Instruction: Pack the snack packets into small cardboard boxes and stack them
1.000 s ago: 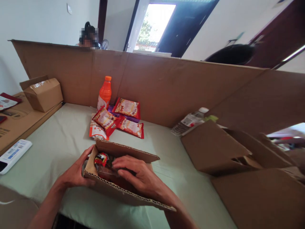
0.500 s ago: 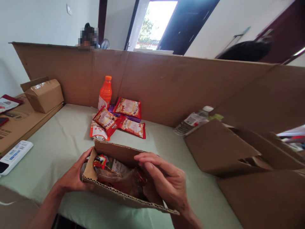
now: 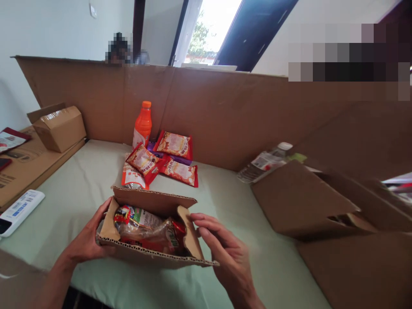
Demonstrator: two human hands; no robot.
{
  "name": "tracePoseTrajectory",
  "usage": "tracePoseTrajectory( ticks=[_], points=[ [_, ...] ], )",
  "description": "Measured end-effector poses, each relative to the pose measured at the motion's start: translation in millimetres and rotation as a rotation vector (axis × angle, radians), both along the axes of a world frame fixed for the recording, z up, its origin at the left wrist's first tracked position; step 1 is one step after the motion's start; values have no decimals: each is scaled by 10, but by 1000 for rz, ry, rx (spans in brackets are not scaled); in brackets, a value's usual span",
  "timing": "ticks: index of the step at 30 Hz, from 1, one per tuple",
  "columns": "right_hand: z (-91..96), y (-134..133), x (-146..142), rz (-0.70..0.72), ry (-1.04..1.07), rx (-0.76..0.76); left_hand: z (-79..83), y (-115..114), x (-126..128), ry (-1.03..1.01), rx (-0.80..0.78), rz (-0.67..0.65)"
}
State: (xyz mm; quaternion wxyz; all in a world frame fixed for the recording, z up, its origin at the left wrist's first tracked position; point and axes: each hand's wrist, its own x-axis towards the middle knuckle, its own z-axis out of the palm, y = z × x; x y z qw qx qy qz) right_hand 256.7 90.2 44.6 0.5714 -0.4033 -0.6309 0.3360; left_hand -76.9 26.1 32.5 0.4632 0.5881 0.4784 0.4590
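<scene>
An open cardboard box (image 3: 144, 259) stands at the near middle of the table. My left hand (image 3: 87, 241) grips its left end, thumb and fingers around the wall. Inside lie several snack packets: a clear-and-red one (image 3: 151, 237) in front, a green-and-white one (image 3: 146, 216) behind, and a small red one (image 3: 124, 213) at the left. My right hand (image 3: 225, 246) is beside the box's right end, open, fingers stretched towards the right flap (image 3: 189, 231). Whether the fingertips touch that flap I cannot tell.
Beyond the box lie several red snack packets (image 3: 182, 171) and an orange drink bottle (image 3: 142, 125). At right, a clear bottle (image 3: 264, 163) leans by larger cardboard boxes (image 3: 302, 197). A small carton (image 3: 61, 131) and a white device (image 3: 22, 210) are left. A cardboard wall (image 3: 219, 111) rises behind.
The box has shifted left with my left hand. My right hand has moved from over the opening to outside the right end, and the right flap now shows.
</scene>
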Motion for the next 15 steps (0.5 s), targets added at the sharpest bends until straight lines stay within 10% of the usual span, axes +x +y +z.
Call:
tracePoseTrajectory(
  ticks=[15],
  points=[
    [-549, -131, -112, 80, 225, -523, -134, -19, 33, -197, -50, -81]
  ],
)
